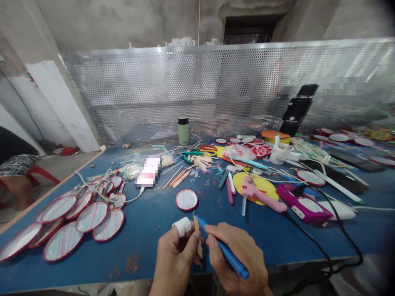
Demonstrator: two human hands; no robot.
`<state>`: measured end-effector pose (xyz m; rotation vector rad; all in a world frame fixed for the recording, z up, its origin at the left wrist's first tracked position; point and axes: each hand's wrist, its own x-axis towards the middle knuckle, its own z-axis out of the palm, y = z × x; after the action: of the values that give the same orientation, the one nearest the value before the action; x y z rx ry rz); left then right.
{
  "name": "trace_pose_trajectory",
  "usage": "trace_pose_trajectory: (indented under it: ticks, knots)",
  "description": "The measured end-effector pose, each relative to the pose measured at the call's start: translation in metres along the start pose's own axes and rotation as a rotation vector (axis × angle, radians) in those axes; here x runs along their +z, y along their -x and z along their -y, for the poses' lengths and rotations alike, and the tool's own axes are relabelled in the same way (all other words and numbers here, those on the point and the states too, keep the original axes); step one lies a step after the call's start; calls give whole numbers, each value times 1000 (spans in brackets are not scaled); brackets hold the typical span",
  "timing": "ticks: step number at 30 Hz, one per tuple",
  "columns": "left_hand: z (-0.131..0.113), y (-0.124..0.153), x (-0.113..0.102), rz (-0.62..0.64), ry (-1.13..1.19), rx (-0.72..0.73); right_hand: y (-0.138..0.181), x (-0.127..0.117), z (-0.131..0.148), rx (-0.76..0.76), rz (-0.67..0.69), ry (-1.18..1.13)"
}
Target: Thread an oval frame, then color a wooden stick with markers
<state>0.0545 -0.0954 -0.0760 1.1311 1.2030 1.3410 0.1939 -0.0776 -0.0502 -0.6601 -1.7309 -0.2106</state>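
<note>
My left hand (pixel 174 261) is closed at the near table edge, pinching a thin wooden stick (pixel 198 238) upright; a white bandage-like wrap (pixel 182 226) covers one of its fingertips. My right hand (pixel 239 259) is closed around a blue pen-like tool (pixel 224 250), its tip touching the stick near the top. A single red-rimmed white disc (pixel 187 200) lies on the blue table (pixel 148 230) just beyond both hands.
Several red-rimmed oval paddles (pixel 74 218) lie at the left. A pink glue gun (pixel 259 193) on a yellow disc, markers, a purple device (pixel 304 205) and black cables sit right. A green bottle (pixel 183 130) stands before the perforated metal screen. A seated person is at far left.
</note>
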Motion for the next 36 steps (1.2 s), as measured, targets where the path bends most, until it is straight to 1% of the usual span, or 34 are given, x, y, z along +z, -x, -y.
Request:
trace_pose_trajectory:
  ticks: [3,8,12,14,19,26,36]
  knots:
    - [0,0,-1,23,-14,7,0,1,0,0,-20,0]
    - [-1,1,0,-19,-18,14,0,1,0,2,-16,-21]
    - [-1,1,-1,16,-18,19,0,0,0,0,-23,-19]
    - [-1,1,0,31,-23,16,1,0,1,-5,-6,-28]
    - [-4,2,3,-22,1,27,3,1,1,-5,40,-39]
    - [-4,3,4,-52,16,19,2,1,0,-15,37,-32]
    - [1,0,-1,15,-21,18,5,1,-1,-4,57,-64]
